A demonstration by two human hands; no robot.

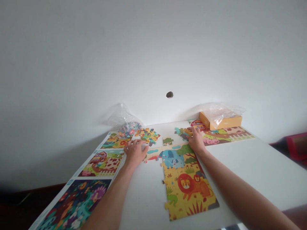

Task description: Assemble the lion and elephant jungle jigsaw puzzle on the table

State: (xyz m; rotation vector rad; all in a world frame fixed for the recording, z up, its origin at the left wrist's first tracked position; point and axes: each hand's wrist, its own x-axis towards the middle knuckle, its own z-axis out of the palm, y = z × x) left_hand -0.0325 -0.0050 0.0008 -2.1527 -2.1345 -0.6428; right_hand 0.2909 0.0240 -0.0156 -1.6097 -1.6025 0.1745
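Note:
A partly joined jigsaw puzzle [192, 182] lies on the white table, with lions, elephants and a tree on yellow ground. Its top strip runs left toward my left hand [136, 151], which rests palm down, fingers apart, just in front of a heap of loose puzzle pieces [148, 135]. My right hand [197, 140] reaches past the puzzle's upper right corner. Its fingers are apart and touch a smaller cluster of puzzle pieces [181, 131]; no lifted piece shows. Between the hands lies a single green puzzle piece [168, 141].
A picture sheet [100, 163] with several scenes runs along the table's left edge. Behind it sits a clear bag of puzzle pieces [129, 127]. At the back right, an orange box [226, 123] under clear plastic stands on a farm picture [230, 134]. A white wall [153, 64] borders the table.

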